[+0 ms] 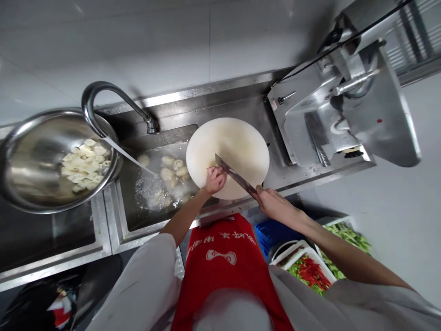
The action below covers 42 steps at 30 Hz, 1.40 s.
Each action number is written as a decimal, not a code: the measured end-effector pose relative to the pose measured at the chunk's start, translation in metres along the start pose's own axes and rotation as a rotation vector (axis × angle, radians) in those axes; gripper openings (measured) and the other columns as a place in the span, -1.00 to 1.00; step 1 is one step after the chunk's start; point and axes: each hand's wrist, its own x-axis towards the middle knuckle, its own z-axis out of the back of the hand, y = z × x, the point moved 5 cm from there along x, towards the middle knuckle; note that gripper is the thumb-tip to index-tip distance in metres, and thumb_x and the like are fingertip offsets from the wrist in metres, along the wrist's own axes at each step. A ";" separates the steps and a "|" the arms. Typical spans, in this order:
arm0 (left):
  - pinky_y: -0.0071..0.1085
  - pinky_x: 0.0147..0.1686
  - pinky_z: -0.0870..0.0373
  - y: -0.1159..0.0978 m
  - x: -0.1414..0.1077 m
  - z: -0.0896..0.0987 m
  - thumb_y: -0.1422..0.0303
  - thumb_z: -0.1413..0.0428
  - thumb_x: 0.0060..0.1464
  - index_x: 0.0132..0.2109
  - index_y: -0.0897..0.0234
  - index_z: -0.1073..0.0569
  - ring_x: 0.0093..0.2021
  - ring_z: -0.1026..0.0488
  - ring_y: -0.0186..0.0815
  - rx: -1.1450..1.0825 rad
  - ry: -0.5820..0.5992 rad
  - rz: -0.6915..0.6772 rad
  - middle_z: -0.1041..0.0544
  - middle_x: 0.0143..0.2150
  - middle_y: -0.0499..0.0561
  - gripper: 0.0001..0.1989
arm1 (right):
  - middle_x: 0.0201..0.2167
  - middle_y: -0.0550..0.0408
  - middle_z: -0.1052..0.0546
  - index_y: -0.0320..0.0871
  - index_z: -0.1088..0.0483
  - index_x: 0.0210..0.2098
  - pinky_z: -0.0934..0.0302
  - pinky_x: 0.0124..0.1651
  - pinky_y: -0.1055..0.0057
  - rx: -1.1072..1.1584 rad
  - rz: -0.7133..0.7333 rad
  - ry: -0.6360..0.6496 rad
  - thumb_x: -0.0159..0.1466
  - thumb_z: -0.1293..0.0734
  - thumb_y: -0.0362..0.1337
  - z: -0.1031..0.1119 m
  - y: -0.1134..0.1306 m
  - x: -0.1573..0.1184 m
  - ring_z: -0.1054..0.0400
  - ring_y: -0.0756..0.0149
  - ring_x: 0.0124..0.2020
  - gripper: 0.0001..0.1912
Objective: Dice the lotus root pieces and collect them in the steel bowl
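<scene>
A round white cutting board lies across the right part of the sink. My right hand is wrapped round the handle of a broad knife, whose blade slants up and left over the board. Beside the blade, near the board's lower left edge, my left hand has its fingers bent together; what they hold, if anything, is hidden. Several pale, peeled pieces sit in the sink's water to the left of the board.
Water runs from a curved faucet into the sink. At the left, a steel bowl holds cut white pieces. A metal slicer stands right. Below are baskets of green vegetables and red strips.
</scene>
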 end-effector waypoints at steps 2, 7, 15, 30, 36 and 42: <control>-0.05 -0.02 -0.19 0.001 -0.001 -0.001 0.30 0.03 0.22 -0.19 0.20 -0.53 -0.06 -0.30 -0.13 -0.004 -0.015 -0.021 -0.46 -0.12 0.18 -0.76 | -0.38 -0.12 -0.54 -0.25 -0.27 -0.13 -0.04 -0.37 0.42 0.008 0.026 0.003 0.44 -0.06 -0.24 0.001 0.005 0.014 -0.49 0.17 -0.29 -0.75; -0.07 -0.01 -0.22 0.000 -0.002 0.000 0.30 0.00 0.22 -0.18 0.19 -0.53 -0.05 -0.31 -0.15 -0.026 0.007 -0.002 -0.47 -0.11 0.16 -0.78 | -0.26 -0.20 -0.53 -0.34 -0.26 -0.04 -0.15 -0.25 0.42 -0.025 0.015 0.005 0.45 -0.01 -0.28 -0.029 0.019 0.079 -0.47 0.16 -0.20 -0.69; -0.03 0.14 -0.17 -0.014 0.005 0.021 0.06 -0.21 0.04 0.02 0.10 -0.50 0.18 -0.16 -0.02 -0.013 -0.018 0.043 -0.38 0.07 0.16 -0.58 | -0.20 -0.15 -0.55 -0.26 -0.28 -0.02 -0.16 -0.21 0.43 0.055 0.026 -0.020 0.46 -0.01 -0.14 -0.044 -0.020 0.118 -0.46 0.17 -0.16 -0.63; -0.17 -0.03 -0.27 -0.013 0.024 -0.010 0.34 0.08 0.29 -0.10 0.26 -0.48 -0.02 -0.34 -0.17 -0.092 0.133 0.001 -0.48 -0.07 0.15 -0.75 | -0.31 -0.18 -0.53 -0.26 -0.21 -0.09 -0.20 -0.27 0.36 0.011 -0.141 0.043 0.43 0.00 -0.25 -0.034 -0.010 0.054 -0.49 0.07 -0.24 -0.74; -0.16 -0.04 -0.26 -0.013 0.020 -0.013 0.31 0.08 0.29 -0.12 0.27 -0.48 -0.02 -0.35 -0.16 -0.095 0.119 0.046 -0.50 -0.11 0.15 -0.75 | -0.17 -0.28 -0.50 -0.35 -0.21 0.02 -0.22 -0.15 0.33 0.050 -0.083 0.024 0.43 0.07 -0.32 -0.035 0.012 0.118 -0.44 0.09 -0.12 -0.64; -0.17 -0.02 -0.29 -0.015 0.024 0.007 0.30 0.05 0.29 -0.12 0.22 -0.46 -0.06 -0.36 -0.20 -0.185 -0.022 0.147 -0.48 -0.15 0.12 -0.78 | -0.23 -0.21 -0.53 -0.30 -0.24 0.02 -0.20 -0.17 0.33 0.021 -0.044 -0.046 0.46 0.08 -0.19 -0.012 -0.008 0.116 -0.45 0.10 -0.19 -0.58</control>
